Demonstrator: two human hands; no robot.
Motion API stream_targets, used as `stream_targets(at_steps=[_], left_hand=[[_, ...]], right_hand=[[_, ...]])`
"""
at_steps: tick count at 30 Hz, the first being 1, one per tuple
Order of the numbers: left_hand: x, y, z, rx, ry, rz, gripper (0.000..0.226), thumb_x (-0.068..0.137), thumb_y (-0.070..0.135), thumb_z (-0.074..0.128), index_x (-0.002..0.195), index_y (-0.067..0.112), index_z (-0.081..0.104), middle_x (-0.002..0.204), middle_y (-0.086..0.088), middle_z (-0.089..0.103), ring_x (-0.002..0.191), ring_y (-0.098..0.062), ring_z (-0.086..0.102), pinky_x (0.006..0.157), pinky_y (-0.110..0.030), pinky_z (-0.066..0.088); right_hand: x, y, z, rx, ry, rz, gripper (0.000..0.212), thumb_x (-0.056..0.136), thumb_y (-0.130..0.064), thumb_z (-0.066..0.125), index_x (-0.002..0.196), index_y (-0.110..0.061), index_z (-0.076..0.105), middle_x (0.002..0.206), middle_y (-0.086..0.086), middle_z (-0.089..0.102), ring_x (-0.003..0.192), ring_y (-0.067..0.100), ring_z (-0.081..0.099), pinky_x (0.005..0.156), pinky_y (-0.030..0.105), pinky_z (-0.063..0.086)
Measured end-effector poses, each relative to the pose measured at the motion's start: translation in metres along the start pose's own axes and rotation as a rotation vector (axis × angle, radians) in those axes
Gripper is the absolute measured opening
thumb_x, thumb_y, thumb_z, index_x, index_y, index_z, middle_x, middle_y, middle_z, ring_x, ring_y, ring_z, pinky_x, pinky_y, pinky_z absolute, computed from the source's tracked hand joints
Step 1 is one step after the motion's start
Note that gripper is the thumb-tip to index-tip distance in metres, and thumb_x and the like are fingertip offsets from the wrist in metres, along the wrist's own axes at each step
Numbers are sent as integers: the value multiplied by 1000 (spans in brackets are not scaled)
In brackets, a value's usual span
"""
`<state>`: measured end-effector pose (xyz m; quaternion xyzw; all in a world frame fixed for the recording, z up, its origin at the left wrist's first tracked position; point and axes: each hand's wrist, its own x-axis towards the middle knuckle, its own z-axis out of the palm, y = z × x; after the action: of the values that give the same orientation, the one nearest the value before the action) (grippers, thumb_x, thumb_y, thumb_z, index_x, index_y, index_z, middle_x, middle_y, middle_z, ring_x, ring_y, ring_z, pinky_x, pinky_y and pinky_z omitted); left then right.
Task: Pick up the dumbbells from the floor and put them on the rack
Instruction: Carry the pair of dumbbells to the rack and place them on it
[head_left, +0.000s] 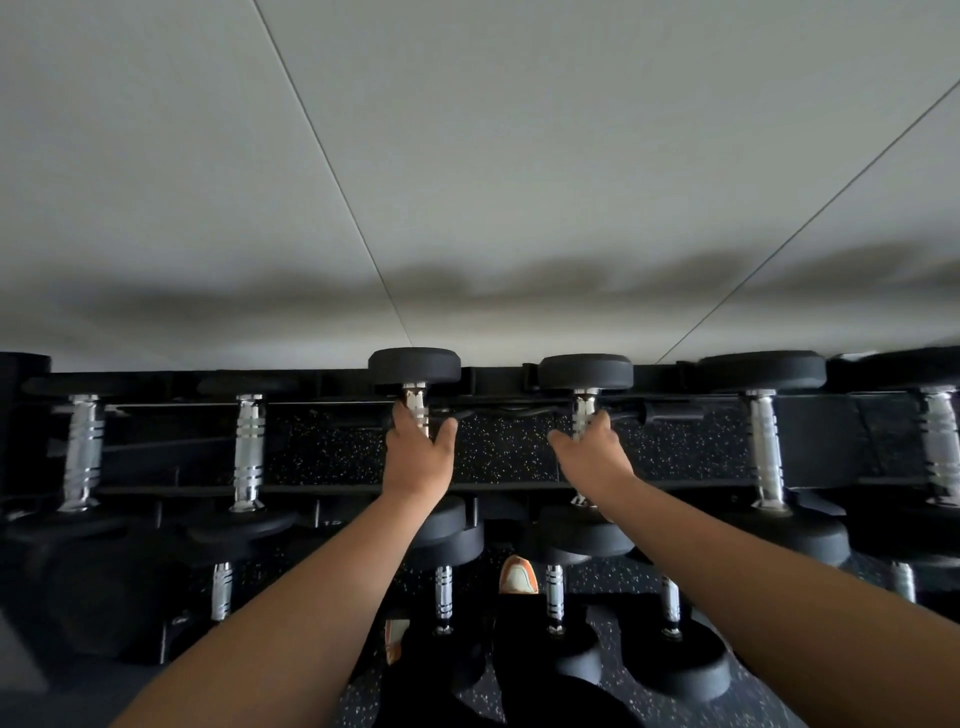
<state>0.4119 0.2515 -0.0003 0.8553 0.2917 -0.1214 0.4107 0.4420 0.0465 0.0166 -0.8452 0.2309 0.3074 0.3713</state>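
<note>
Left hand (418, 457) wrapped on the chrome handle of the left dumbbell (414, 366), fingers curled under, thumb splayed to the right. Right hand (592, 452) clamped the same way on the right dumbbell (585, 371). Both pieces sit across the top tier of the rack (322, 488), near the middle of its length, just beside each other.

Key relation: each handle's long axis runs straight away from the person, front rail to back rail. Far heads sit over the back rail near the wall (467, 182); near heads are at the front rail, partly hidden by the forearms. Each hand is directly on its own piece, so neither needs to cross.

Judgement: looks like seating or release. Can't tell whether the weight is fully on the rails.

Materials: round matte black rubber heads; bright metal handles with ringed grooves and a slight barrel swell. Neighbours on the same tier, left (248, 447) and right (763, 447), lie parallel. More dumbbells on the lower tier (555, 597). Black speckled rubber floor (597, 577) below.
</note>
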Motion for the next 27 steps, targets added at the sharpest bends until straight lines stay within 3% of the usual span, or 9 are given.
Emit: stream_targets(at_steps=[3, 8, 12, 14, 16, 17, 21, 23, 27], left_hand=[[-12, 0, -8, 26, -17, 21, 78, 94, 42, 55, 151, 8, 15, 140, -28, 44, 122, -43, 50, 97, -50, 46], [-24, 2, -31, 52, -60, 134, 49, 95, 41, 51, 132, 11, 46, 110, -22, 60, 89, -33, 64, 78, -45, 54], [-33, -3, -58, 97, -28, 266, 24, 98, 37, 48, 98, 17, 62, 86, 7, 55, 60, 4, 48, 57, -11, 42], [-37, -7, -76, 130, -41, 293, 25, 98, 42, 46, 103, 23, 61, 99, 3, 61, 79, 4, 58, 73, -6, 43], [-42, -8, -96, 172, -40, 310, 52, 97, 46, 43, 135, 12, 52, 137, -8, 56, 125, -20, 52, 102, -29, 38], [-47, -7, -107, 184, -32, 315, 58, 97, 48, 42, 141, 11, 46, 145, -9, 50, 133, -24, 44, 106, -37, 34], [-70, -6, -148, 189, -11, 425, 58, 95, 50, 45, 141, 15, 48, 140, -7, 56, 127, -23, 50, 95, -32, 37], [-86, -5, -169, 220, 12, 500, 56, 94, 51, 45, 138, 17, 51, 137, -3, 58, 124, -22, 52, 88, -29, 36], [-120, 3, -214, 279, 0, 616, 57, 95, 55, 43, 140, 21, 50, 143, -5, 53, 130, -25, 48, 103, -36, 38]], right_hand=[[-11, -6, 4, -36, 18, -18, 93, 90, -48, 59, 154, -8, 3, 159, 19, 21, 133, 40, 41, 98, 51, 47], [-34, -16, 10, -92, 35, -114, 94, 87, -58, 54, 156, -18, 4, 165, 11, 0, 147, 38, 12, 113, 56, 30], [-58, -31, 15, -134, 37, -280, 90, 87, -62, 48, 156, -18, 12, 166, 6, 7, 150, 26, 4, 118, 49, 15], [-74, -41, 18, -156, 63, -332, 88, 86, -65, 46, 156, -21, 16, 165, 2, 12, 150, 23, 9, 117, 48, 16], [-92, -50, 21, -155, 81, -376, 86, 87, -66, 46, 156, -23, 17, 165, 0, 15, 149, 23, 13, 116, 48, 19], [-102, -55, 22, -154, 86, -402, 85, 87, -65, 47, 155, -23, 19, 164, 0, 18, 148, 23, 16, 116, 47, 21], [-146, -67, 28, -166, 97, -467, 79, 88, -65, 47, 153, -24, 27, 153, 4, 40, 133, 24, 42, 97, 39, 38], [-171, -70, 31, -192, 129, -493, 78, 88, -66, 46, 152, -24, 29, 152, 4, 43, 133, 25, 43, 99, 40, 38], [-221, -79, 30, -235, 220, -545, 81, 85, -72, 44, 151, -26, 32, 152, 6, 42, 135, 28, 42, 105, 44, 37]])
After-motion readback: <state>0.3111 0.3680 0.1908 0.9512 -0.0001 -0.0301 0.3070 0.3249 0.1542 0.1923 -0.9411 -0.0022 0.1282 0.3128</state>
